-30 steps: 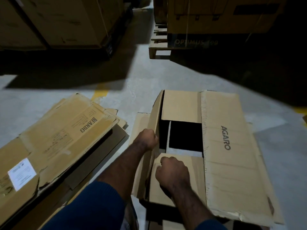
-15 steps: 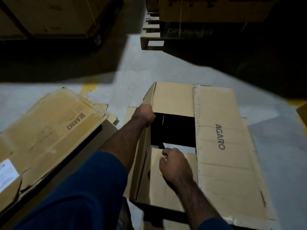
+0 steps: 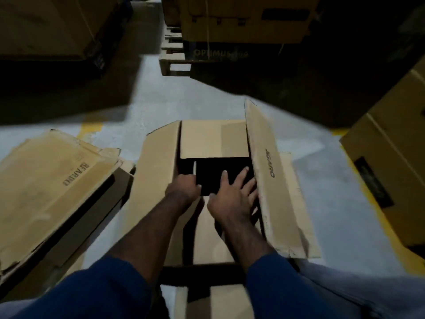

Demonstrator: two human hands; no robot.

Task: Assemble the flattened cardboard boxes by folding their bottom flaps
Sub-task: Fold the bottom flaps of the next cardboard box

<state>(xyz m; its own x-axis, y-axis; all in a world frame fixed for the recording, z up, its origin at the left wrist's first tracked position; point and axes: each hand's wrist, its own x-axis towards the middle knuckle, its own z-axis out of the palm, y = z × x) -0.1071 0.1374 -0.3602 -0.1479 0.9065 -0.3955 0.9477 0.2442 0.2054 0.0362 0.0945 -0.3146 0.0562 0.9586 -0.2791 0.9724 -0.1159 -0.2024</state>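
A brown cardboard box (image 3: 212, 139) printed AGARO stands on the grey floor in front of me, bottom up. Its far and near short flaps lie folded in, with a dark gap between them. The long left flap (image 3: 156, 171) slopes outward. The long right flap (image 3: 264, 171) stands raised and tilted. My left hand (image 3: 184, 187) grips the inner edge of the left flap, fingers curled at the gap. My right hand (image 3: 234, 194) lies spread with straight fingers against the inner face of the right flap, over the near flap.
A stack of flattened boxes (image 3: 53, 185) marked BEARDO lies on the floor at the left. An assembled box (image 3: 391, 157) stands at the right. A wooden pallet (image 3: 174, 58) with large cartons is ahead, more cartons (image 3: 57, 26) at the far left. Yellow floor lines show.
The right flap, lying flat before, now stands raised. My right hand opened from a curled grip on the near flap and moved right. The left flap swung outward; my left hand moved nearer.
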